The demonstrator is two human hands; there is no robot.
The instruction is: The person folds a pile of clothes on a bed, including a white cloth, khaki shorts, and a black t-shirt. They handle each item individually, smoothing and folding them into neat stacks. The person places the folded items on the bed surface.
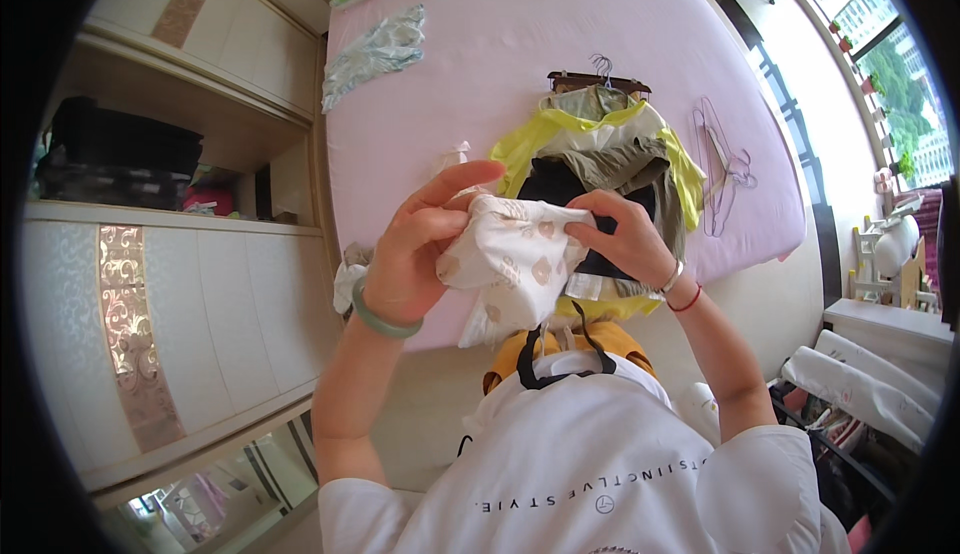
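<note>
A small white garment with a tan print [520, 259] hangs between my two hands, above the near edge of the bed. My left hand [412, 244], with a green bangle at the wrist, has its thumb and fingers round the garment's left side. My right hand [632, 239] pinches its upper right edge between thumb and fingertips. What kind of garment it is I cannot tell, as it is bunched. Just beyond it lies a pile of clothes on hangers: a yellow garment [512, 144], an olive one [630, 166] and a black one [548, 182].
The bed [480, 74] has a pink sheet. Loose hangers [715, 169] lie right of the pile, a crumpled pale green cloth [380, 49] at the far left. A cabinet [220, 304] stands along the left side. Another cloth [352, 272] sits near my left wrist.
</note>
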